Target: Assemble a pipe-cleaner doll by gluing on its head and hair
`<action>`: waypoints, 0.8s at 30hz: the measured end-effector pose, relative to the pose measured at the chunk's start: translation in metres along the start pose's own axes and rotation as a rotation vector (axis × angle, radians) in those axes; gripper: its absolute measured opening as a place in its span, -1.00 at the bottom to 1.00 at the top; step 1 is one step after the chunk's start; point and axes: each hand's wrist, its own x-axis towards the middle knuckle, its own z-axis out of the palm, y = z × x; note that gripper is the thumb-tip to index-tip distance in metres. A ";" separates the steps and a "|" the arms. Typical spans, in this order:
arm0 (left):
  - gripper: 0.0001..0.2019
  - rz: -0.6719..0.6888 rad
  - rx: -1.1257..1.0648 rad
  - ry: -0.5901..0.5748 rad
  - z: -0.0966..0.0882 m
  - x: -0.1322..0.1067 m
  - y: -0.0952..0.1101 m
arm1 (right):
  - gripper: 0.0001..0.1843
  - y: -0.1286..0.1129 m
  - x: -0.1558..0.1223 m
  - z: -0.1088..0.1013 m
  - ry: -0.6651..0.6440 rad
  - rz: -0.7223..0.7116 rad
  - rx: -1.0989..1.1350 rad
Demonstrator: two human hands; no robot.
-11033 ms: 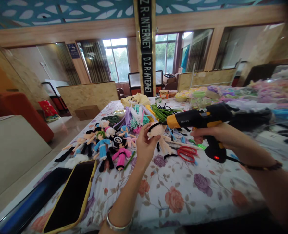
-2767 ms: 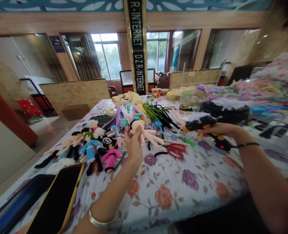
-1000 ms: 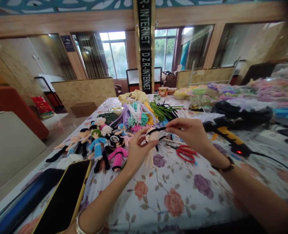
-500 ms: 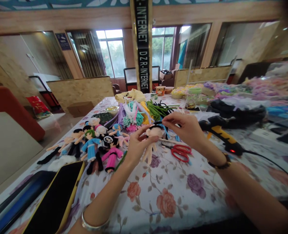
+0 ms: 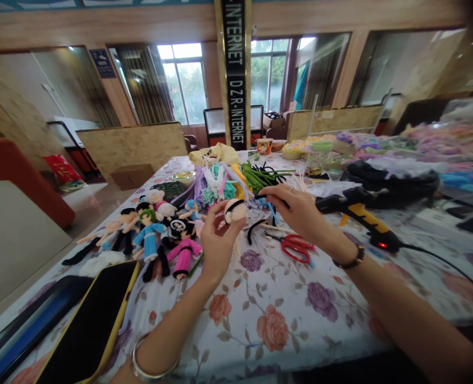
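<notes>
My left hand (image 5: 215, 242) is closed around a small doll (image 5: 237, 213) made of pipe cleaners, its peach head up and a black strip running across it. Pinched between the fingertips of my right hand (image 5: 296, 214) is a black pipe cleaner (image 5: 262, 197), a little to the right of the head and apart from it. A curved black piece (image 5: 254, 230) lies on the cloth between the hands. Red-handled scissors (image 5: 297, 248) rest below my right hand. Finished-looking dolls, one in blue (image 5: 152, 240) and one in pink (image 5: 185, 250), lie left of my left hand.
Right of my right hand lies a yellow-and-black glue gun (image 5: 366, 220), its red light on and its cord trailing right. Bundles of coloured pipe cleaners (image 5: 220, 184) lie behind the hands. A phone (image 5: 92, 320) in a yellow case is at the front left on the flowered tablecloth (image 5: 252, 320).
My left hand has shifted left with the doll and tilted its head. My right hand has drawn slightly apart from it. The curved black piece on the cloth now shows.
</notes>
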 end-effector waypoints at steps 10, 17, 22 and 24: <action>-0.57 0.037 0.097 0.093 -0.005 0.003 -0.003 | -0.51 0.036 -0.012 0.019 -0.164 0.053 -0.129; -0.48 -0.021 -0.002 0.047 -0.006 0.004 -0.004 | -0.69 0.032 -0.014 0.022 -0.076 -0.009 -0.081; -0.51 -0.133 -0.179 -0.018 -0.009 0.007 -0.009 | -0.76 0.027 -0.017 0.022 0.040 -0.088 -0.114; -0.54 -0.151 -0.197 -0.055 -0.010 0.007 -0.009 | -0.78 0.027 -0.018 0.022 0.057 -0.139 -0.143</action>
